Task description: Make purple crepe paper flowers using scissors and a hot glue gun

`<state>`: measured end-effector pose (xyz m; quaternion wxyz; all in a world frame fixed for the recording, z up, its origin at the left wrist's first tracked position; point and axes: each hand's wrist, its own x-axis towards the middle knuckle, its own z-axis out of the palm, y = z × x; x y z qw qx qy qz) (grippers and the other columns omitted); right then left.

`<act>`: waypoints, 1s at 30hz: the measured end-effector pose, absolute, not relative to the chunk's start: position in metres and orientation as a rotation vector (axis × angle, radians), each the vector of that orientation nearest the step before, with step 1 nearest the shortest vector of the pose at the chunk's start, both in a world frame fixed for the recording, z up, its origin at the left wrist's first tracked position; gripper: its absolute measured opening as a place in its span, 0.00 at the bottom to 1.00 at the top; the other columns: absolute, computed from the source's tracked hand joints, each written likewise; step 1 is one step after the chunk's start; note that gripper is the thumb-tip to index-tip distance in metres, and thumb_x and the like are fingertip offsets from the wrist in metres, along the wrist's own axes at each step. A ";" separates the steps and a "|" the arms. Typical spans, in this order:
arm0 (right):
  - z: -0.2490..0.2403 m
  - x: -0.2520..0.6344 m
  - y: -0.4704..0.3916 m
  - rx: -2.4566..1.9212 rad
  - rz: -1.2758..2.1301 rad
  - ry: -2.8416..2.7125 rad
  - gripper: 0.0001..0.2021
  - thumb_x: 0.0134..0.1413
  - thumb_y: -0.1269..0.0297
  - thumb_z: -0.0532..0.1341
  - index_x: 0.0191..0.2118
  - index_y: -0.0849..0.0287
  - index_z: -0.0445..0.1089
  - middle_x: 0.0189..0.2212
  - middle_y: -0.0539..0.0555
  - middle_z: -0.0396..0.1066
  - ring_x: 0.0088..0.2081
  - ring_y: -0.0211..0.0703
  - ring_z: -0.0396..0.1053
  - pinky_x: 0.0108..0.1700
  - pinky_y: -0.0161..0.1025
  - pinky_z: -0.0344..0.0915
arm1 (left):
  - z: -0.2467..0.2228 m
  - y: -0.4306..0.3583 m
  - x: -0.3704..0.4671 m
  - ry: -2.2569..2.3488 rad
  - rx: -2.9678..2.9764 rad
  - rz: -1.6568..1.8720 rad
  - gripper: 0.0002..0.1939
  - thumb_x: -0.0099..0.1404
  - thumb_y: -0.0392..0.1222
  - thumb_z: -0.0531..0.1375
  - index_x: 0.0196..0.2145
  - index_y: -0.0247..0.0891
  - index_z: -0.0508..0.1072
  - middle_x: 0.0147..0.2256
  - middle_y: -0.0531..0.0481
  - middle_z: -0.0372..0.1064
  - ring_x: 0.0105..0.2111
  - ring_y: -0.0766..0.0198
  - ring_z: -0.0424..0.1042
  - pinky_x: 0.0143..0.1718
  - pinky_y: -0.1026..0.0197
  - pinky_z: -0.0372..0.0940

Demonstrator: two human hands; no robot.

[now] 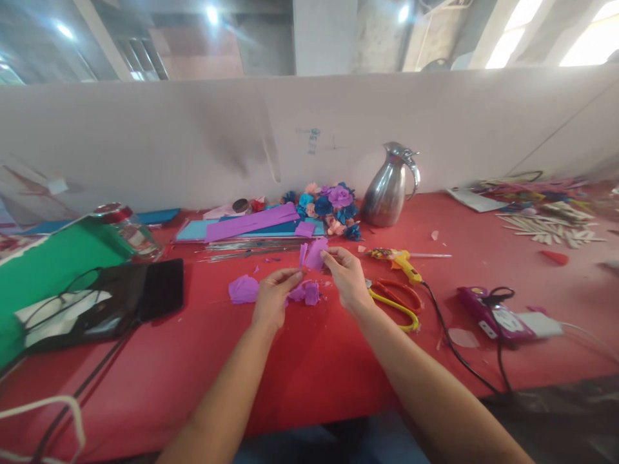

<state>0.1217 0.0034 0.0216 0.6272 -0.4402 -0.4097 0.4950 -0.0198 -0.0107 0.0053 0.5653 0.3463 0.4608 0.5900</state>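
Note:
Between the thumb and fingers of my right hand (pixel 345 274) is a purple crepe paper petal (pixel 316 253), held up above the table. My left hand (pixel 275 293) is closed in a pinch just left of it, at the lower end of a narrow purple paper strip (pixel 302 256). Whether strip and petal are joined, I cannot tell. Below my hands lie small purple paper pieces (pixel 311 293), partly covered by my left fingers. A larger purple paper piece (pixel 242 289) rests left of my left hand. Scissors (pixel 394 306) with red and yellow handles lie right of my right hand.
A yellow glue gun (pixel 403 263) trails a black cable. Behind are purple paper sheets (pixel 251 222), thin wires (pixel 251 245), paper flowers (pixel 333 203) and a steel jug (pixel 387 190). A phone (pixel 163 290) and glass jar (pixel 138 238) stand left; a magenta power strip (pixel 496 314) lies right.

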 end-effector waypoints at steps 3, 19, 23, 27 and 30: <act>0.022 0.121 0.003 -1.011 1.135 -0.935 0.15 0.40 0.51 0.64 0.28 0.58 0.67 0.21 0.47 0.67 0.24 0.35 0.64 0.29 0.34 0.62 | 0.006 -0.010 -0.020 1.027 0.708 1.361 0.15 0.35 0.40 0.73 0.23 0.35 0.77 0.26 0.49 0.76 0.27 0.66 0.72 0.33 0.64 0.65; 0.024 0.119 0.001 -1.003 1.157 -0.946 0.14 0.41 0.52 0.63 0.28 0.57 0.66 0.20 0.46 0.66 0.24 0.35 0.65 0.30 0.35 0.65 | 0.005 -0.011 -0.014 1.007 0.688 1.325 0.15 0.33 0.38 0.74 0.22 0.35 0.76 0.23 0.52 0.74 0.26 0.67 0.71 0.33 0.64 0.64; 0.024 0.117 -0.001 -0.990 1.163 -0.954 0.13 0.42 0.53 0.63 0.28 0.57 0.66 0.20 0.47 0.67 0.24 0.36 0.65 0.30 0.34 0.64 | 0.004 -0.012 -0.013 1.033 0.726 1.337 0.15 0.33 0.39 0.74 0.22 0.35 0.77 0.23 0.51 0.74 0.26 0.68 0.70 0.31 0.65 0.62; 0.022 0.115 -0.002 -0.994 1.156 -0.977 0.12 0.44 0.53 0.63 0.29 0.57 0.65 0.20 0.47 0.67 0.24 0.36 0.65 0.30 0.34 0.64 | 0.005 -0.013 -0.013 1.065 0.757 1.345 0.15 0.34 0.39 0.73 0.23 0.36 0.77 0.23 0.51 0.74 0.25 0.68 0.70 0.30 0.65 0.61; 0.021 0.114 -0.003 -1.005 1.139 -0.998 0.12 0.45 0.54 0.62 0.29 0.57 0.65 0.20 0.47 0.67 0.24 0.36 0.65 0.29 0.34 0.63 | 0.005 -0.013 -0.012 1.078 0.771 1.355 0.14 0.35 0.39 0.73 0.22 0.36 0.77 0.22 0.52 0.73 0.25 0.68 0.69 0.31 0.65 0.60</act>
